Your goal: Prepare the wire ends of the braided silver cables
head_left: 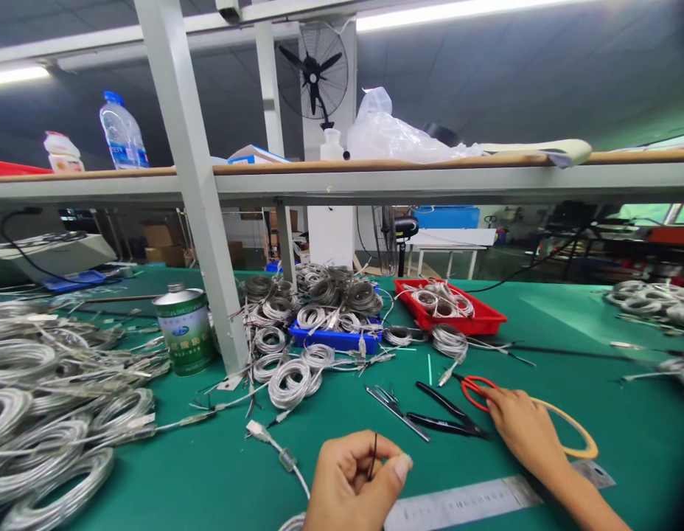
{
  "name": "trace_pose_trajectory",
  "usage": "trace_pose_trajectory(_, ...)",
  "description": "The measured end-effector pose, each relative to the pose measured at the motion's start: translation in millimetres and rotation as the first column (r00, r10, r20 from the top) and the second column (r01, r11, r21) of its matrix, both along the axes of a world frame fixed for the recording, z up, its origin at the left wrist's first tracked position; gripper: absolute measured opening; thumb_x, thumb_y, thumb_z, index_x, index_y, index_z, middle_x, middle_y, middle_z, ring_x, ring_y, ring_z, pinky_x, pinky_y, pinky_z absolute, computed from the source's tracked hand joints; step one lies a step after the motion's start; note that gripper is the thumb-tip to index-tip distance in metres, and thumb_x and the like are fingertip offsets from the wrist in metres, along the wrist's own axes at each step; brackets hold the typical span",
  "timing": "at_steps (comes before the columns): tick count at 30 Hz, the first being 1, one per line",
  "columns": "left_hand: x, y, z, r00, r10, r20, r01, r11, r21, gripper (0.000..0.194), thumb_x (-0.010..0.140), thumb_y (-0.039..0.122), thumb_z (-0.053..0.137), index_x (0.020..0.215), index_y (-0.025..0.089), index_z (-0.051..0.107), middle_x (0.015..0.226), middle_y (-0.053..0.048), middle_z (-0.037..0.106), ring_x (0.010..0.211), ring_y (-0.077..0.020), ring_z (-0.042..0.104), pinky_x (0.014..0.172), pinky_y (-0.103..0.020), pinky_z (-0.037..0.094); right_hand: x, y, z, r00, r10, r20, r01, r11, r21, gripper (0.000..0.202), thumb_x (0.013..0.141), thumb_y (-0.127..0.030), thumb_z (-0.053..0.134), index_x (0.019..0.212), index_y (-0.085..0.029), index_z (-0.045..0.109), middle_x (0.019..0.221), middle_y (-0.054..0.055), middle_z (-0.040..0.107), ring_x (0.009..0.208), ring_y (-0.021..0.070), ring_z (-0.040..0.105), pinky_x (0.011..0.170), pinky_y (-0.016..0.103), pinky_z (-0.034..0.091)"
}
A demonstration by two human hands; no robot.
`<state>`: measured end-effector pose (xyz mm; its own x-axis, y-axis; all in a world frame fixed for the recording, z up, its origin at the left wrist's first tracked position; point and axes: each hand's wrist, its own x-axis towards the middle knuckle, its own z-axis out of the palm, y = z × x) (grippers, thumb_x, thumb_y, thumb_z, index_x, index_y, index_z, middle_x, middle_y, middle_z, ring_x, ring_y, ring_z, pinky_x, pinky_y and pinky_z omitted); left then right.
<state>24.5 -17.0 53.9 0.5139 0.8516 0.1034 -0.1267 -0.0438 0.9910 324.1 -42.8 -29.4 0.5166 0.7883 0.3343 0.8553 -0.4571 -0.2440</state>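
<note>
Nearest, my left hand point(356, 479) is curled, thumb pressed toward the forefinger, with a thin dark strip point(374, 456) pinched between the fingers; so slight a piece could slip out if that pinch loosened; just right of these fingers lies the ruler point(463, 505), which a low wrist could nudge; farther out, my right hand point(522, 424) has its fingertips together on the red scissor handles point(468, 381), how firmly I cannot tell; the black-handled pliers point(441, 425) lie just left of those fingers, so a careless lift could snag them; beyond, cable coils point(449, 341) could tangle if a loose end caught.
</note>
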Motion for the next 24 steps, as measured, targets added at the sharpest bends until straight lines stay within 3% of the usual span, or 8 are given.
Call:
trace_pose_trajectory(4, -1, 1, 0.5, 1.000, -0.010, 0.008, 0.010, 1.000, 0.013, 0.022, 0.065, 0.032, 0.065, 0.057, 0.011, 0.061, 0.045, 0.006, 0.032, 0.045, -0.0071, 0.024, 0.045, -0.022, 0.016, 2, -3, 4.4, 0.996, -0.084, 0.041, 0.089, 0.989, -0.120, 0.038, 0.071, -0.015, 0.042, 0.103, -0.014, 0.062, 0.087, 0.015, 0.070, 0.085, 0.0331, 0.061, 0.063, 0.037, 0.040)
trace_pose_trajectory(9, -4, 6, 3.4, 1.000, -0.021, -0.015, 0.021, 0.999, 0.027, 0.022, 0.068, 0.032, 0.062, 0.061, 0.011, 0.061, 0.051, 0.003, 0.038, 0.051, -0.0089, 0.029, 0.048, -0.021, 0.021, -11, -9, 20.0, 0.980, -0.189, 0.059, 0.197, 0.962, -0.190, 0.025, 0.076, -0.029, 0.041, 0.070, -0.018, 0.063, 0.072, 0.015, 0.070, 0.076, 0.0358, 0.063, 0.059, 0.038, 0.038)
trace_pose_trajectory(14, -6, 14, 6.1, 1.000, -0.028, 0.001, 0.028, 1.000, 0.011, 0.023, 0.069, 0.032, 0.062, 0.064, 0.011, 0.061, 0.055, 0.002, 0.042, 0.054, -0.0093, 0.030, 0.050, -0.021, 0.023, -26, -14, 43.1, 0.983, -0.182, 0.032, 0.184, 0.950, -0.251, 0.022, 0.071, -0.018, 0.046, 0.052, -0.018, 0.056, 0.062, 0.017, 0.066, 0.060, 0.0338, 0.063, 0.046, 0.032, 0.033)
trace_pose_trajectory(17, -7, 15, 6.5, 1.000, -0.029, 0.010, 0.029, 0.999, 0.014, 0.021, 0.071, 0.031, 0.062, 0.064, 0.011, 0.061, 0.056, 0.002, 0.042, 0.054, -0.0092, 0.029, 0.051, -0.021, 0.023, -39, -14, 59.2, 0.987, -0.160, 0.022, 0.161, 0.962, -0.220, 0.019, 0.074, -0.019, 0.044, 0.060, -0.017, 0.057, 0.063, 0.016, 0.064, 0.058, 0.0326, 0.062, 0.045, 0.033, 0.033)
trace_pose_trajectory(19, -8, 14, 6.9, 1.000, -0.028, 0.007, 0.028, 1.000, 0.010, 0.020, 0.071, 0.030, 0.062, 0.064, 0.011, 0.061, 0.056, 0.002, 0.041, 0.055, -0.0093, 0.029, 0.051, -0.021, 0.023, -56, -12, 66.9, 0.996, -0.087, -0.013, 0.084, 0.983, -0.166, 0.024, 0.082, -0.030, 0.037, 0.073, -0.019, 0.057, 0.066, 0.010, 0.064, 0.059, 0.0264, 0.061, 0.047, 0.030, 0.036)
trace_pose_trajectory(21, -9, 13, 7.4, 1.000, -0.024, 0.006, 0.024, 1.000, 0.009, 0.020, 0.071, 0.030, 0.062, 0.065, 0.011, 0.061, 0.056, 0.002, 0.042, 0.055, -0.0095, 0.030, 0.052, -0.021, 0.024, -82, -10, 69.5, 0.992, 0.081, -0.095, -0.089, 0.993, -0.081, 0.027, 0.086, -0.038, 0.034, 0.079, -0.022, 0.054, 0.069, 0.002, 0.062, 0.064, 0.0179, 0.059, 0.052, 0.024, 0.040)
trace_pose_trajectory(23, -10, 13, 7.9, 1.000, -0.018, 0.012, 0.018, 1.000, 0.013, 0.020, 0.071, 0.030, 0.062, 0.065, 0.011, 0.061, 0.057, 0.002, 0.043, 0.056, -0.0097, 0.032, 0.053, -0.020, 0.026, -112, -11, 67.3, 0.897, 0.342, -0.279, -0.321, 0.939, 0.120, 0.027, 0.084, -0.044, 0.039, 0.079, -0.020, 0.051, 0.072, 0.001, 0.060, 0.065, 0.0155, 0.056, 0.053, 0.021, 0.041)
trace_pose_trajectory(24, -10, 12, 8.1, 1.000, -0.016, 0.016, 0.016, 1.000, 0.018, 0.020, 0.071, 0.030, 0.061, 0.066, 0.011, 0.061, 0.057, 0.002, 0.043, 0.056, -0.0098, 0.032, 0.053, -0.021, 0.027, -127, -12, 65.1, 0.850, 0.416, -0.324, -0.371, 0.908, 0.194, 0.027, 0.081, -0.046, 0.043, 0.080, -0.020, 0.051, 0.072, 0.001, 0.059, 0.063, 0.0148, 0.054, 0.052, 0.021, 0.041)
